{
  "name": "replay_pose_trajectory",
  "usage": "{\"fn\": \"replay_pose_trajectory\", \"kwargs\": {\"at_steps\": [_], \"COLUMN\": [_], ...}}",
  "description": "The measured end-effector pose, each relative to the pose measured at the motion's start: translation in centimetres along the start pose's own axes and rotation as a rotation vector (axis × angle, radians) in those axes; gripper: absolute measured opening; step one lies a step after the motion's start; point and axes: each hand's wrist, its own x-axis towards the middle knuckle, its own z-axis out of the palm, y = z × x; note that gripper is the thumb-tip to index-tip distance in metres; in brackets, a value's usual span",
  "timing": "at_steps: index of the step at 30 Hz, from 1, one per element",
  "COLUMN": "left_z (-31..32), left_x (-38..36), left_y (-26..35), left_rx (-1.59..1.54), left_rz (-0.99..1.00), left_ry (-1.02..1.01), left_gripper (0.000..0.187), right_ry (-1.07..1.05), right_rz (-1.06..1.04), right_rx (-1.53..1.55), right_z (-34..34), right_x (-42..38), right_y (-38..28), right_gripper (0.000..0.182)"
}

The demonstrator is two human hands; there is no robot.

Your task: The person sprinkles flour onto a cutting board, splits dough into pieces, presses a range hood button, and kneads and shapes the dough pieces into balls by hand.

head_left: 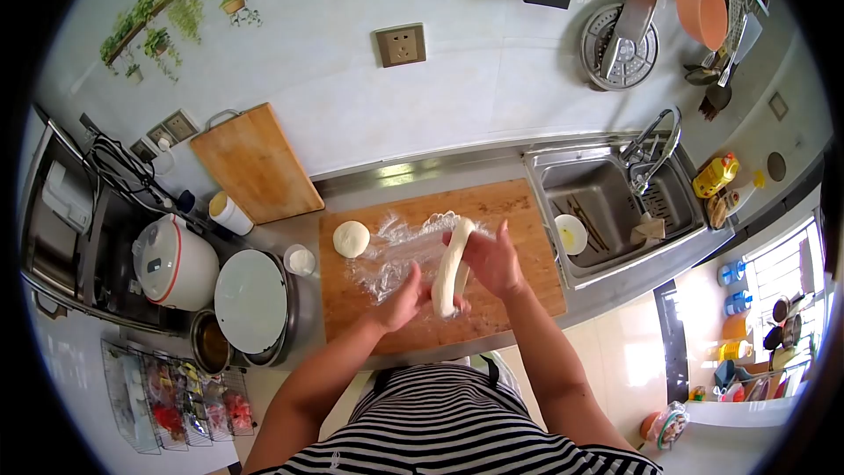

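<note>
A long, bent piece of pale dough [450,271] is held up between my two hands above a floured wooden board [519,299]. My left hand [404,299] is at its lower left side, thumb raised, with fingertips reaching behind the dough's lower end. On the right, my right hand [494,262] supports the upper part, its thumb pointing up and its fingers behind the dough. A round ball of dough [352,239] rests at the board's upper left. White flour [387,255] is smeared across the board's middle.
Left of the board stand a small cup of white powder [300,260], a large white basin [251,302] and a rice cooker [176,262]. A second cutting board [258,164] leans on the wall. The sink [593,202] lies to the right.
</note>
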Motion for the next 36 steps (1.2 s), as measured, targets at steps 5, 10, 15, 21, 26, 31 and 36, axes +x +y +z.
{"fn": "replay_pose_trajectory", "kwargs": {"at_steps": [5, 10, 15, 21, 26, 31, 36], "left_z": [-2.4, -4.3, -1.3, -0.7, 0.5, 1.5, 1.1], "left_x": [1.6, 0.1, -2.0, -0.2, -0.2, -0.6, -1.5], "left_y": [3.4, -1.4, -2.3, 2.2, 4.2, 5.2, 5.9], "left_rx": [-0.105, -0.095, 0.004, 0.129, 0.006, -0.015, 0.102], "left_rz": [0.177, -0.085, 0.105, 0.156, -0.021, -0.084, -0.167], "left_ry": [0.179, 0.305, 0.204, 0.511, 0.406, 0.265, 0.192], "left_gripper": [0.109, 0.100, 0.068, 0.027, 0.032, 0.034, 0.043], "right_ry": [-0.245, -0.340, -0.032, 0.070, 0.308, 0.156, 0.264], "right_rz": [0.251, 0.041, -0.086, 0.220, -0.067, -0.566, -0.310], "right_rx": [-0.213, 0.017, 0.160, -0.070, -0.909, -0.934, -0.938], "right_z": [1.8, 7.7, 2.3, 0.2, 2.6, 5.6, 6.9], "right_x": [-3.5, -2.1, 1.0, -2.4, -2.4, -0.4, -0.4], "right_y": [3.9, -0.4, -0.9, 2.5, 2.0, 3.5, 3.6], "right_gripper": [0.100, 0.104, 0.098, 0.068, 0.036, 0.039, 0.024]}}
